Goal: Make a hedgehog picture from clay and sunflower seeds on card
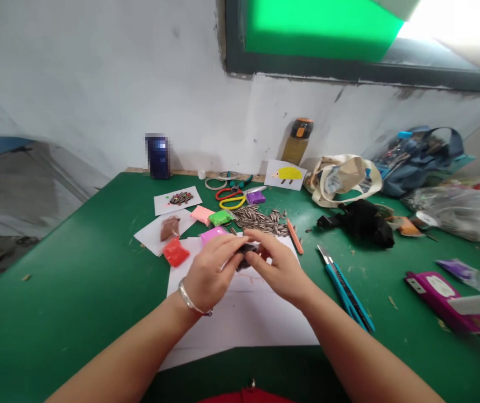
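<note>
Both hands meet over white paper [243,319] on the green table. My left hand [212,268], with a silver bracelet at the wrist, has its fingers closed round a small dark packet [246,258]. The fingers of my right hand [279,266] curve round the other side of the same packet. Faint orange lines show on the paper below them. Just beyond the hands are a pink packet [213,235] and a pile of striped seeds [256,219]. An orange tool [294,236] lies beside the seeds.
Left are red [176,253] and brown [169,228] packets. Scissors [232,201], a seed-covered card [178,200] and a yellow drawing [285,174] lie behind. Right are a blue cutter [346,294], black cloth [366,224] and a magenta device [445,302]. A bottle [297,141] stands at the wall.
</note>
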Available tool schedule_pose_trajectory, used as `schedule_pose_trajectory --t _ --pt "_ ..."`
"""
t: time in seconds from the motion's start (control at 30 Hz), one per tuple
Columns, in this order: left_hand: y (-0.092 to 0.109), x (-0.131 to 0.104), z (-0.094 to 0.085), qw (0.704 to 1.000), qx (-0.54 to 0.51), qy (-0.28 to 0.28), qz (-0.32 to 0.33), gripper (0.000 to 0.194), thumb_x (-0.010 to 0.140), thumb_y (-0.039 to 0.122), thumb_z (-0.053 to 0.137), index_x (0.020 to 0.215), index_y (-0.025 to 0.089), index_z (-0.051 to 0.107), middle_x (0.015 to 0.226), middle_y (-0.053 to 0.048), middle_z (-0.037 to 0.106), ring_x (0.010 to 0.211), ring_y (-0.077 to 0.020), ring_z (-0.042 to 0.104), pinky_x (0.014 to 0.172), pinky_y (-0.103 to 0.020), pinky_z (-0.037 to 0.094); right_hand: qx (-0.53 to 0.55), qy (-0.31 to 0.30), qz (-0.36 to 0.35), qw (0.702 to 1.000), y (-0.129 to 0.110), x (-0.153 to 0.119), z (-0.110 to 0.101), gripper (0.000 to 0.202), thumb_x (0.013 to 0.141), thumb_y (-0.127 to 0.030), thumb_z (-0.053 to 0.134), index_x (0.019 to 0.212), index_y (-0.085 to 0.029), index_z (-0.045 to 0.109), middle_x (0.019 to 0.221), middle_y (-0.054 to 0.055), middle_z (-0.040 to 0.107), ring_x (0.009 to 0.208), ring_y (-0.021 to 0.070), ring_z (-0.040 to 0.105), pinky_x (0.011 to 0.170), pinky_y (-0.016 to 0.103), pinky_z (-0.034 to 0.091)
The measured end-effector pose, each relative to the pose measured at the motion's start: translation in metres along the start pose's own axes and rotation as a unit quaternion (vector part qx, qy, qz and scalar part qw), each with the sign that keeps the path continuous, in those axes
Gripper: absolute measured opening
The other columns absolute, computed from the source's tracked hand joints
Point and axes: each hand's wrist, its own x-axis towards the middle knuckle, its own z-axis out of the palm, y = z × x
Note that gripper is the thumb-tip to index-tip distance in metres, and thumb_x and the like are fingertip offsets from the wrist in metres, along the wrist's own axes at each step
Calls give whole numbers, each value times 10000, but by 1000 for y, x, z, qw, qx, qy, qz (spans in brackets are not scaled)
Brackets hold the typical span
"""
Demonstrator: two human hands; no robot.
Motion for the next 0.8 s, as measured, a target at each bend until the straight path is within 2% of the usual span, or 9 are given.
schedule_pose_trajectory --t 0.07,0.13,0.23,0.3,0.37,0.47,0.57,0.67,0.8 --pt "3 1 5 999 -33 -13 -40 322 841 138 532 1152 196 594 1102 -78 637 1019 -190 578 914 -369 489 67 -13 19 998 1 1 2 270 843 -233 505 1098 -232 594 1007 35 637 783 139 616 689 280 524" --pt "3 4 7 989 -81 -14 -125 344 822 203 574 1166 190 581 1146 -89 614 1005 -204 585 877 -377 512 120 11 46 992 5 2 3 232 842 -258 516 1050 -214 608 958 32 648 800 148 624 708 285 528" --pt "3 13 10 946 -196 -58 -252 398 798 289 603 1178 176 564 1138 -94 614 961 -210 604 807 -359 541 152 69 69 984 15 3 5 272 833 -303 540 1081 -200 586 955 45 652 813 163 624 719 303 534" --pt "5 18 14 910 -271 -108 -293 362 804 305 586 1135 157 584 1024 -82 649 878 -192 620 753 -334 551 138 82 60 985 20 3 5 274 841 -293 529 1096 -211 584 980 48 651 843 167 620 753 315 529" --pt "7 21 21 885 -311 -122 -325 347 801 308 582 1105 142 591 905 -65 650 758 -160 611 661 -300 554 96 89 36 991 22 2 3 254 845 -270 519 1079 -227 607 1021 48 641 893 171 607 779 313 519" --pt "8 19 28 872 -322 -118 -349 325 782 292 593 1062 129 605 802 -38 614 667 -129 566 566 -252 526 2 99 6 995 24 -1 -5 217 821 -258 557 1009 -236 665 1034 53 620 928 179 586 769 301 507" --pt "5 12 29 876 -319 -123 -340 315 780 280 589 1050 120 612 802 -40 607 655 -122 546 551 -238 500 -41 75 -19 996 23 -2 -13 201 833 -254 546 970 -248 694 937 42 634 859 164 591 773 305 492" --pt "0 8 24 883 -311 -139 -323 298 786 277 587 1035 117 621 793 -38 608 639 -113 528 569 -238 480 -18 52 -26 998 21 -3 -16 222 861 -238 500 955 -254 700 893 35 648 864 165 591 791 315 475" --pt "-6 8 18 874 -339 -163 -308 229 794 274 585 953 120 642 741 -23 595 617 -102 506 563 -222 450 46 30 16 998 20 -4 -15 204 845 -229 513 937 -222 695 856 37 646 803 160 587 742 309 473"
